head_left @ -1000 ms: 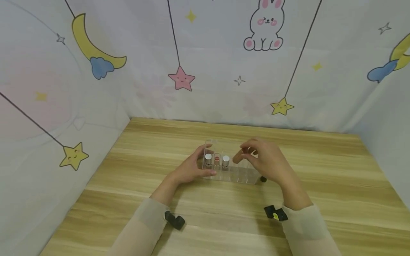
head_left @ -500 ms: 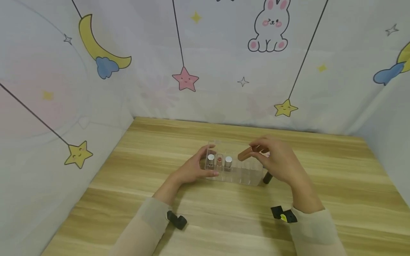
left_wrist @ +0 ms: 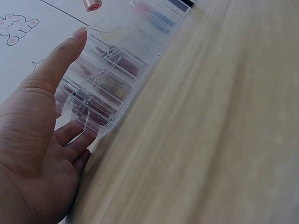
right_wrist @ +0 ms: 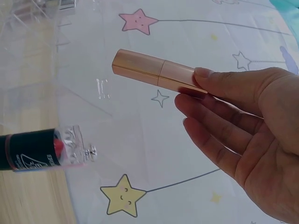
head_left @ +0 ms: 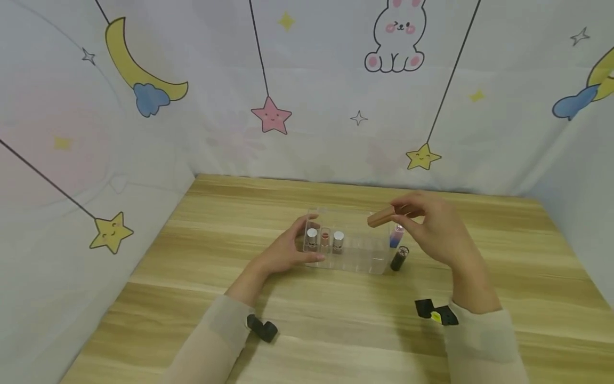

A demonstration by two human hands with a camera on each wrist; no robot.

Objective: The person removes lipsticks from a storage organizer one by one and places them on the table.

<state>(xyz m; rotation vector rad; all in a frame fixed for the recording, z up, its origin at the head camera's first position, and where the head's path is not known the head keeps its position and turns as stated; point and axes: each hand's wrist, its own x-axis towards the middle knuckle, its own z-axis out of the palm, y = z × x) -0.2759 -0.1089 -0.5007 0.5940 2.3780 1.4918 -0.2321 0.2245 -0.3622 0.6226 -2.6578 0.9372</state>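
Observation:
My left hand point(head_left: 283, 253) holds the left end of a clear acrylic lipstick organizer point(head_left: 365, 261), thumb along the front and fingers behind. Two silver-capped lipsticks point(head_left: 338, 242) stand in its left slots, with a clear-capped reddish lipstick point(head_left: 325, 241) between them. Above the organizer's right end, my right hand point(head_left: 434, 226) pinches a rose-gold lipstick tube point(head_left: 380, 216) by one end between thumb and fingers. The right wrist view shows that tube tilted and capped, away from the organizer.
Just right of the organizer stand a black lipstick point(head_left: 398, 260) with a clear top and a purple-blue lipstick tube point(head_left: 396, 237). The wood-grain table point(head_left: 316, 330) backs onto a printed cloth point(head_left: 326, 144) with cartoon stars and a rabbit.
My right hand has risen and shifted right from over the organizer's slots, bringing the rose-gold tube into plain sight. The black and purple-blue lipsticks are now less covered. My left hand keeps its hold.

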